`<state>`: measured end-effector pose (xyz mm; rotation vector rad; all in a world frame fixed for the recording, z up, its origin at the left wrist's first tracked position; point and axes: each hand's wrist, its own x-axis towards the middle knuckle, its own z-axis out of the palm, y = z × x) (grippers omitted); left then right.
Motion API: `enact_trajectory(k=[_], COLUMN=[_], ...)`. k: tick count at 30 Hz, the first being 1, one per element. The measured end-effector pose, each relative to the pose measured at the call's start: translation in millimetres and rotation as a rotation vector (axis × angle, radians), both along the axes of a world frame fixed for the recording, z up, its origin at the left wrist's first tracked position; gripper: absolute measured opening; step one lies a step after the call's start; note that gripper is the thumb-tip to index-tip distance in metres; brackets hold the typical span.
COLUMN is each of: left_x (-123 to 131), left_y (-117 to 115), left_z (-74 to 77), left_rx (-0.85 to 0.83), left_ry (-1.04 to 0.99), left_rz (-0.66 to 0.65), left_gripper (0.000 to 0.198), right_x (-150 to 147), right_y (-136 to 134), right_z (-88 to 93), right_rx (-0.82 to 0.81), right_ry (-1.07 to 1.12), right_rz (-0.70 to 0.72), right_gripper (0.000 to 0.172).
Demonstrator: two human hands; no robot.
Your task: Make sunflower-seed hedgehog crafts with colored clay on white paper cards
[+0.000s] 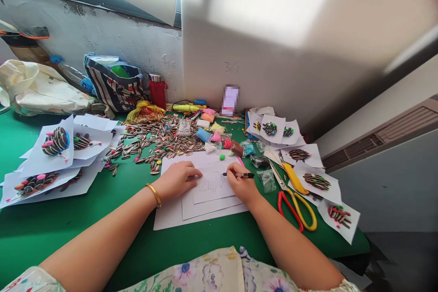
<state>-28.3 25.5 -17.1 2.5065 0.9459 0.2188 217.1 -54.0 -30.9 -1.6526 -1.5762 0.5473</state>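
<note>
My right hand (pixel 242 183) is closed around a black pen (pixel 244 175), its tip at the drawing. On the top sheet of white paper (pixel 205 197) is a hedgehog-like outline (pixel 212 181) filled with small marks. My left hand (pixel 179 179), with a gold bangle at the wrist, lies flat with fingers stretched out at the left edge of that sheet. Larger white sheets (pixel 169 220) lie beneath it. A small green lump of clay (pixel 222 157) sits just above the drawing.
Striped sunflower seeds (pixel 171 134) and bagged coloured clay (pixel 203 134) spread behind the paper. Scissors (pixel 296 200) and a yellow utility knife (pixel 294 178) lie right. Seed-decorated cards are piled left (pixel 56 146) and right (pixel 316 181). Bags (pixel 114 82) and a red flask (pixel 157 92) stand by the wall.
</note>
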Motion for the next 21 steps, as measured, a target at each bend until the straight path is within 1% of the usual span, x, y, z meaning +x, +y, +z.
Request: enact_trajectory(k=[3,15,21], left_x=[-0.2,0.2,0.1], left_y=[0.2,0.0,0.1], left_z=[-0.1,0.3,-0.1], left_rx=[-0.001,0.000,-0.001], left_ry=[-0.005,0.001,0.001], left_rz=[-0.001,-0.004,-0.003], left_gripper=[0.028,0.028,0.029], right_x=[-0.5,2.0,2.7], right_y=[1.1,-0.7,0.8], right_z=[-0.2,-0.5,-3.0], right_rx=[-0.005,0.005,-0.007], right_ry=[-0.011,0.003,-0.010], right_rz=[0.019,-0.041,-0.032], right_gripper=[0.015,0.013,0.013])
